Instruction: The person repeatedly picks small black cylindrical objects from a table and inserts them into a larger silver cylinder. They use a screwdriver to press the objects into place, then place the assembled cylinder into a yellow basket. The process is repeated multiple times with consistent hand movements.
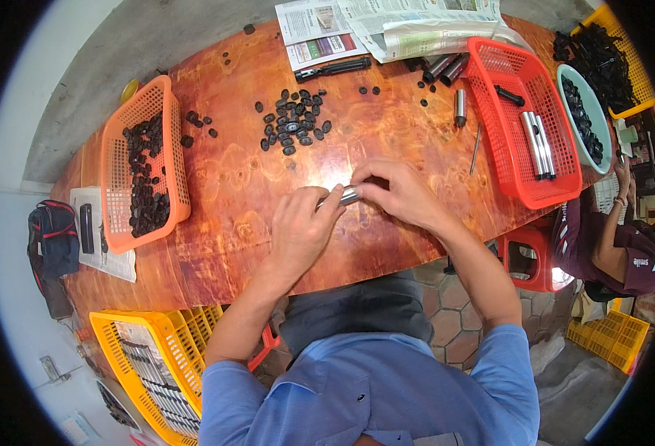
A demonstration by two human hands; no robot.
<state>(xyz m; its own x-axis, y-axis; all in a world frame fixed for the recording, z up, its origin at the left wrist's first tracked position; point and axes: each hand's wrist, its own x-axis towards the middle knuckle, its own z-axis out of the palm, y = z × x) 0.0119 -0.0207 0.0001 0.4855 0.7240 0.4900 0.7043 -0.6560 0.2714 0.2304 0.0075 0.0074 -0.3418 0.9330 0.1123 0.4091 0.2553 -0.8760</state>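
A short silver metal tube [348, 196] lies between both my hands just above the polished reddish wooden table [230, 186]. My left hand [301, 227] grips its left end with thumb and fingers closed. My right hand [394, 192] pinches its right end. Beyond my hands, on the table's middle, sits a heap of small black caps [294, 120]. A black cylindrical piece [332, 69] lies farther back.
An orange basket [143, 167] of black parts stands at the left. A red basket [524, 119] with silver tubes stands at the right, loose tubes [446, 70] and papers [387, 26] behind it. A yellow crate [149, 364] sits below left. Another person [617, 245] sits at the right.
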